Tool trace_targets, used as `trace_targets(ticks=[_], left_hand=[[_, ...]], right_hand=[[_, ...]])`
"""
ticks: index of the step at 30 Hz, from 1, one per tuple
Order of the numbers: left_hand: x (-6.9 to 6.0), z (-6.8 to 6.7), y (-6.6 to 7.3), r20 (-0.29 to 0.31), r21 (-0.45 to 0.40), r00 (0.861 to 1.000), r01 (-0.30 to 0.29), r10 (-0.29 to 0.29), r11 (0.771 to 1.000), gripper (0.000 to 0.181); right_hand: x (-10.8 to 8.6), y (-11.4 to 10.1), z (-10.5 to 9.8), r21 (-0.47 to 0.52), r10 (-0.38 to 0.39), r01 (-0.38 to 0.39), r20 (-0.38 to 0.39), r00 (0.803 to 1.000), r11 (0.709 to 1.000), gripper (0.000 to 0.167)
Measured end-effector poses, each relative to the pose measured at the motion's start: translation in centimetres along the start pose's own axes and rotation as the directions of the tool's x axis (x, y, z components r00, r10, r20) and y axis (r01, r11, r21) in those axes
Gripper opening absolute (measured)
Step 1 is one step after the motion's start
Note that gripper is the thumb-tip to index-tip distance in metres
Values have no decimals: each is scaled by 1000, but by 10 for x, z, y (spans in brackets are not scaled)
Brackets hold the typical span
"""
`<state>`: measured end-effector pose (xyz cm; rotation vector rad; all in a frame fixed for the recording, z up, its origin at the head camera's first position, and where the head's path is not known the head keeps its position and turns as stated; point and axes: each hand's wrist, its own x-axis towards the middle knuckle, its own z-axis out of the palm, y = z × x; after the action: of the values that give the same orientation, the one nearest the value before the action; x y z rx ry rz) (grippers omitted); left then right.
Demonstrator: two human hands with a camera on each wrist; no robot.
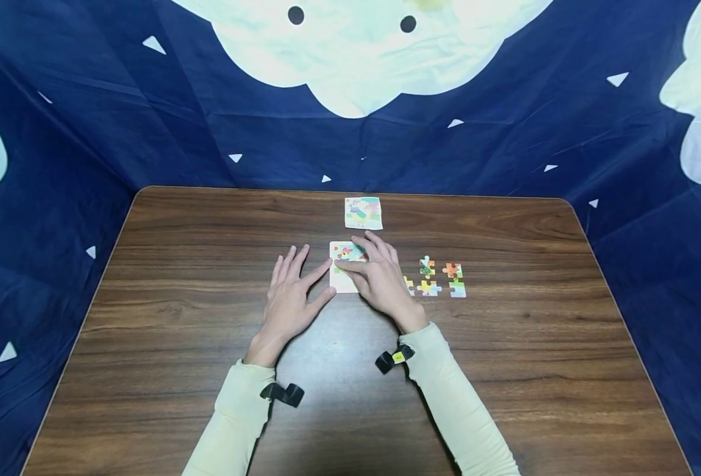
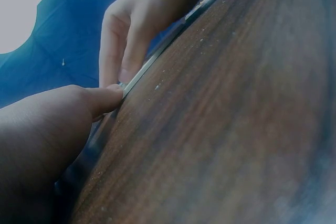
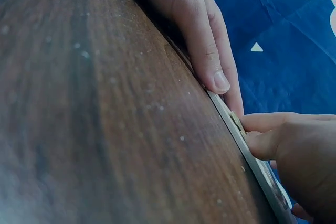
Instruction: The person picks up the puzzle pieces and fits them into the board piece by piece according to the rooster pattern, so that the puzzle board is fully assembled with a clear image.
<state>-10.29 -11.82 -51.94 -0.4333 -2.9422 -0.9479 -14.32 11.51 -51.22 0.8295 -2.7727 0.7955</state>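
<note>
A white puzzle tray (image 1: 342, 285) lies on the table with a colourful, partly covered picture in its upper part. My right hand (image 1: 380, 277) arches over its right side. Thumb and forefinger pinch a small puzzle piece (image 3: 237, 122) at the tray, and the hand hides part of it. Other right fingers reach over the tray's top edge. My left hand (image 1: 288, 301) rests spread at the tray's left edge, its forefinger and thumb touching or close to that edge. Seen from the right wrist, the left thumb (image 3: 218, 80) lies along the tray's rim.
Several loose puzzle pieces (image 1: 429, 288) lie on the table right of the right hand, one partly behind it. A picture card (image 1: 363, 213) lies beyond the tray near the back edge. Blue cloth (image 1: 267, 139) with white shapes surrounds the wooden table (image 1: 178, 264).
</note>
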Motion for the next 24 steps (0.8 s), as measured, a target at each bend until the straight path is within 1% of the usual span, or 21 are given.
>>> trace_targets(ticks=[3, 8, 13, 16, 21, 24], left_hand=[[0, 0, 0, -2, 5, 1000, -1, 1, 1000, 62], [0, 0, -1, 1, 10, 1000, 1, -1, 1000, 62], [2, 1, 0, 6, 16, 1000, -3, 3, 1000, 62], [2, 1, 1, 2, 16, 1000, -5, 5, 1000, 62], [1, 1, 0, 2, 15, 1000, 1, -1, 1000, 62], [0, 1, -1, -2, 13, 1000, 1, -1, 1000, 62]], right_hand=[[0, -1, 0, -10, 1, -1, 0, 1000, 1000, 26], [0, -2, -3, -40, -23, 23, 10, 1000, 999, 27], [-1, 0, -3, -40, -28, 28, 5, 1000, 999, 27], [-1, 0, -3, -31, -14, 15, 13, 1000, 999, 27], [2, -5, -3, 5, 36, -36, 41, 999, 999, 28], [3, -7, -4, 4, 57, -57, 58, 997, 998, 29]])
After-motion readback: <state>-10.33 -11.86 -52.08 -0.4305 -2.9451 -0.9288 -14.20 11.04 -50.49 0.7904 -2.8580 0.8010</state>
